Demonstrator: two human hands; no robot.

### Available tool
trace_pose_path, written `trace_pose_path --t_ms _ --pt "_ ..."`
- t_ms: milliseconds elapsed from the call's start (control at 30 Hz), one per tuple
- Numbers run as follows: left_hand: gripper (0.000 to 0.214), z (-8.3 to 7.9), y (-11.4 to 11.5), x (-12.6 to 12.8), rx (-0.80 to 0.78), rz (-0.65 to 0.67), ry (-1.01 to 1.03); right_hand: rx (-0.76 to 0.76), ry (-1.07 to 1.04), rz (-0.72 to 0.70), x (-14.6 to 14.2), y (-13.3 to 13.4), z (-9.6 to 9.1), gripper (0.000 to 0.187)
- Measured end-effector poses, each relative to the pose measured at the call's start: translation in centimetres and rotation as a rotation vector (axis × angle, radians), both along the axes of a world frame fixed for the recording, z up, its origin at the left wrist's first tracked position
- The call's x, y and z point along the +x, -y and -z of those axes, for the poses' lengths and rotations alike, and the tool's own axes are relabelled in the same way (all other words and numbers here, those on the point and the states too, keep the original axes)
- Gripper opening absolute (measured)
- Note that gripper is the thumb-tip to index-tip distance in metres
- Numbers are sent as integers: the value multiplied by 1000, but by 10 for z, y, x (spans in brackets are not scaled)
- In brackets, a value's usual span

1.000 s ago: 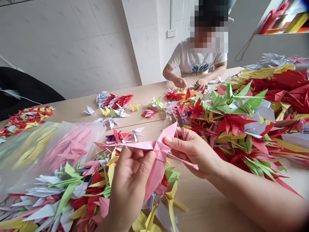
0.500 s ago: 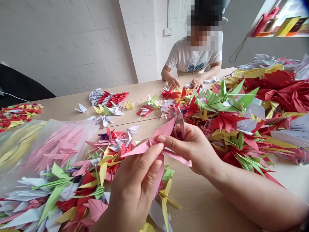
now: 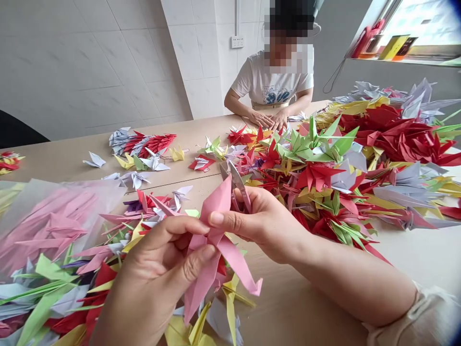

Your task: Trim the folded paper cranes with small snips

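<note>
A pink folded paper crane (image 3: pixel 217 201) is held between my two hands, its wings spread up and down and its bent tip pointing to the lower right. My left hand (image 3: pixel 154 274) pinches it near the centre with thumb and fingers. From the other side, my right hand (image 3: pixel 268 222) presses its thumb on the crane's middle. Small metal scissors (image 3: pixel 240 186) also sit in my right hand, blades pointing up and left past the crane. Below the hands lie yellow paper cranes (image 3: pixel 232 307) and pale ones.
A large heap of coloured cranes (image 3: pixel 317 178) covers the table's right side. Another pile (image 3: pixel 46 302) lies at lower left beside a clear bag (image 3: pixel 54 216) of pink cranes. Strung cranes (image 3: pixel 144 144) lie farther back. A person (image 3: pixel 273 91) sits opposite, hands on the table.
The crane has turned so its wings stand more upright. My left fingers have shifted their hold on it. The view has swung right, and the person opposite has brought their hands together.
</note>
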State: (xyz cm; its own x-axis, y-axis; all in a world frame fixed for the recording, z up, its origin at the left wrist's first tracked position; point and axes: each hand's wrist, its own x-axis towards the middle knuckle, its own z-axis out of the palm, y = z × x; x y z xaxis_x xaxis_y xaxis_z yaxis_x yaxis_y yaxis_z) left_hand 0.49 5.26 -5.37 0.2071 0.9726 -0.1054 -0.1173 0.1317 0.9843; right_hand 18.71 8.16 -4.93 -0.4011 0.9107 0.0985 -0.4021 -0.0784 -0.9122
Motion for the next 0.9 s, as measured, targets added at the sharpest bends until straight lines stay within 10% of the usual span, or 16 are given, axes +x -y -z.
trace_pose_path --t_ms 667,900 --pt "23 2 6 -3 58 29 -43 68 94 -36 4 2 -4 33" --pt "23 -12 14 3 183 -39 -175 303 295 336 20 13 -24 23"
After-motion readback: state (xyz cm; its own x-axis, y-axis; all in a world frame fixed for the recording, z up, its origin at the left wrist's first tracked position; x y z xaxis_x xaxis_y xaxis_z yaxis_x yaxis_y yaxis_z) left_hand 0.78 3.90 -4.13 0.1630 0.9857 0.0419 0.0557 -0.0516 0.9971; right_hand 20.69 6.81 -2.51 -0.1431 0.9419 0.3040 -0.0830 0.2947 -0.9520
